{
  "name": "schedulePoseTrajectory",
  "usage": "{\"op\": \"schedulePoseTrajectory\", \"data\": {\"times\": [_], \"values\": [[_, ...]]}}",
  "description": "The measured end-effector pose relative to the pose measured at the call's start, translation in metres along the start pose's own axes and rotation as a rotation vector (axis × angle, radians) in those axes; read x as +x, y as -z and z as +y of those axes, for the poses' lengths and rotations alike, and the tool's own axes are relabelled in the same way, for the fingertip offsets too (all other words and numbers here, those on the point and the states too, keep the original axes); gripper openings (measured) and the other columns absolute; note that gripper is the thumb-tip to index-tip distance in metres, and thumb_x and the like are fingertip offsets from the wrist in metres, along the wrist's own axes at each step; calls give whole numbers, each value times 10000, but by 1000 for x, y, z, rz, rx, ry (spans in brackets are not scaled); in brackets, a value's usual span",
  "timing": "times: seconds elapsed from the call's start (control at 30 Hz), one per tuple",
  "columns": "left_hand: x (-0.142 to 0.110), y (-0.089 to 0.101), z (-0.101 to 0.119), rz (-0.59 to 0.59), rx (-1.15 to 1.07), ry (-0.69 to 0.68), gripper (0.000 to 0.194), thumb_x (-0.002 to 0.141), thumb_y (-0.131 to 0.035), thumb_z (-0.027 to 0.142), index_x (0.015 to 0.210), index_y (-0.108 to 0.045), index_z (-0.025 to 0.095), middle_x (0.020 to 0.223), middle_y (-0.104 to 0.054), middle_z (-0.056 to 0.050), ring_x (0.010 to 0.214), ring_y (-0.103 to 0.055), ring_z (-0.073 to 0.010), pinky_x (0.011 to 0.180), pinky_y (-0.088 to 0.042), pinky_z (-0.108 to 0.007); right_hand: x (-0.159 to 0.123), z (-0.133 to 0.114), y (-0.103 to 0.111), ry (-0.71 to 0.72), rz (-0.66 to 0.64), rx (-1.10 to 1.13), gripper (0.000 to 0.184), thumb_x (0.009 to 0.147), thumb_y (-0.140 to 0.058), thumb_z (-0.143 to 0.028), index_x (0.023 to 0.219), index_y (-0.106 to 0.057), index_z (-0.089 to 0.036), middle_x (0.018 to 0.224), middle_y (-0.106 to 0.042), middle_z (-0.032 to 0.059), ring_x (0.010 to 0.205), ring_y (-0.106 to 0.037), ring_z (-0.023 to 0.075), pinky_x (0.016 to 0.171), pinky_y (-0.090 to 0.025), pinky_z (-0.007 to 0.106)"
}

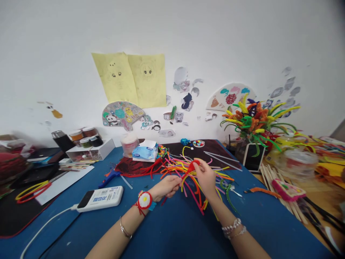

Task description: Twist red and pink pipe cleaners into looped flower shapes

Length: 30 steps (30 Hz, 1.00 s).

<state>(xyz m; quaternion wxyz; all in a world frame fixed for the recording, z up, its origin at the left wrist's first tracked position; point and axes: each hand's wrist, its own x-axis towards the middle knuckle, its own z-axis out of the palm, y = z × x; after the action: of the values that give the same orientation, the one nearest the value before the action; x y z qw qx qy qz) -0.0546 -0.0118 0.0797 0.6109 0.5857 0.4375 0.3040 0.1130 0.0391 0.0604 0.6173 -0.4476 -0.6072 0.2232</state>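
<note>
Landmark: the pile of coloured fuzzy stems (172, 166) at mid-bench (167, 237).

Writing: on the wall fan (225, 90), up and right of the pile, a red double-happiness character (囍). White power pack (104, 198), left and nearer than the pile, carries blue characters, too small and soft to read. Blue wipes packet (142, 153), just beyond the pile's left side, has a small label, also illegible. No brand made out.

Hands: left hand (166, 186) comes in from lower left to the pile's near edge, fingers closed in a narrow pinch at the lower end of a red fuzzy piece (192, 166). Right hand (206, 177) reaches over the pile's right side, set higher and farther forward, wrist bent inward; its thumb and fingers grip the red piece's broader upper part. The piece slants between both hands, above the pile.

Around: loose stems lie beneath and about both hands, crowding the space there. Blue glue gun (111, 177) left of the pile; pompom dish (198, 143) beyond it; clear sticks (222, 160) to its far right. Farther right of the pile, a fuzzy-stem bouquet (252, 117) rises behind a propped phone (253, 157).
</note>
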Motion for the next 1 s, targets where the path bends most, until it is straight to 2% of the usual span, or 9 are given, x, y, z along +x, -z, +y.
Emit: {"op": "schedulePoseTrajectory", "data": {"times": [0.13,0.27,0.43,0.5,0.6,0.63,0.7,0.83,1.0], "values": [[5,-5,-4,96,95,-66,356,799,-340,515,711,-419,180,461,-258,98,314,-238,-39,343,-174,-185,6,8,2,-118,-29,166,314,772,-510,-354,989,-585,-140,921,-647,106,817,-626,207,736,-517,346],[3,-16,-4,267,516,-312,356,835,-328,445,632,-429,171,512,-405,42,451,-381,-74,464,-277,-203,9,17,1,-215,-71,252,340,722,-564,-379,956,-586,-135,860,-651,105,773,-633,225,680,-536,363],[-9,-27,-1,134,905,-479,345,877,-273,375,720,-518,189,658,-563,-14,586,-492,-110,570,-315,-212,9,16,0,-329,-266,368,358,662,-617,-396,921,-594,-151,810,-658,87,701,-638,221,584,-544,338],[-7,-15,-2,198,1036,-483,362,884,-248,359,722,-529,198,647,-560,-17,584,-495,-119,577,-309,-224,8,13,-1,-346,-348,390,338,657,-620,-394,891,-598,-150,790,-659,79,683,-635,208,558,-536,310],[2,24,-11,585,1136,-359,369,890,-218,311,750,-537,192,688,-564,-40,648,-512,-145,619,-317,-247,3,11,-6,-371,-443,375,323,656,-613,-393,868,-594,-149,735,-651,55,648,-627,191,529,-526,297],[6,41,-16,743,1150,-276,330,881,-249,304,790,-542,182,738,-571,-58,696,-519,-160,644,-325,-256,1,11,-8,-371,-482,363,320,657,-610,-387,870,-592,-148,717,-646,46,637,-624,188,523,-525,300],[10,73,-26,929,1219,-130,221,829,-384,291,884,-547,152,868,-566,-99,835,-509,-201,720,-333,-286,-6,11,-14,-354,-584,336,294,667,-597,-361,874,-593,-151,704,-639,33,629,-620,183,515,-521,300],[11,112,-44,968,1210,-22,173,747,-511,271,850,-582,152,911,-565,-102,891,-496,-227,761,-339,-319,-16,6,-19,-221,-744,202,190,695,-552,-268,837,-621,-161,728,-642,29,648,-609,162,573,-503,284],[10,117,-44,1020,1115,-125,196,811,-411,270,846,-576,171,873,-593,-86,886,-522,-214,779,-345,-310,-17,-7,-14,-85,-741,20,182,700,-519,-202,828,-641,-161,718,-634,26,665,-582,148,639,-469,278]]}}
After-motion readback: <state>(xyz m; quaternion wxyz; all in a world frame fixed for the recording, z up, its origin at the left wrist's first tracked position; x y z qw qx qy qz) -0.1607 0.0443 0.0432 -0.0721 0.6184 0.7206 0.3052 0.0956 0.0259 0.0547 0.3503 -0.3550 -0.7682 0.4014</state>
